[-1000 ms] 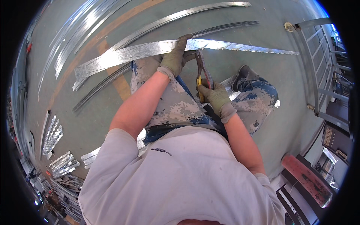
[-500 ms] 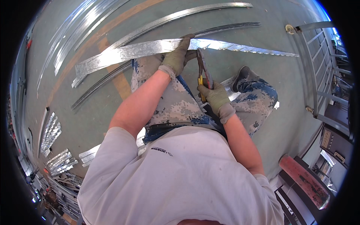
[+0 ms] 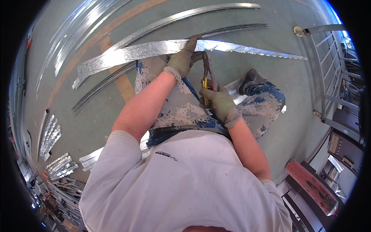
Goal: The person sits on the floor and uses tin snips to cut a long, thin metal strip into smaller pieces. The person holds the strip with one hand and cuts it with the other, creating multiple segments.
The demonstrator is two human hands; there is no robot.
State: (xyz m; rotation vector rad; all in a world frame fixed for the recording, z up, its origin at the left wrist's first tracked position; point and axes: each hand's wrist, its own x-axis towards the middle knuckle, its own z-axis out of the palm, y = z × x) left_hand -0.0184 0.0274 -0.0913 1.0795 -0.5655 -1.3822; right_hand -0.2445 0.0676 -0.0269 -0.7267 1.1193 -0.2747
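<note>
A long shiny sheet-metal strip (image 3: 135, 53) lies across my raised knee, its right part notched with slanted cuts along the near edge. My left hand (image 3: 182, 62), in a greenish work glove, is closed around the strip near its middle, fingers over the far edge. Just right of it, a pair of tin snips (image 3: 209, 69) with yellow and red handles meets the strip's near edge. My gloved right hand (image 3: 220, 101) is wrapped round the handles. How far the jaws overlap the metal is hard to make out.
More metal strips (image 3: 185, 14) lie on the green floor ahead and at far left. Notched pieces (image 3: 62, 167) are piled at lower left. A wheeled metal frame (image 3: 324, 69) stands at right, with a worn red cylinder (image 3: 311, 185) at lower right.
My right hand and the snips' handles have shifted slightly left, and the handles look a little further apart. The left hand and the strip stay almost where they were.
</note>
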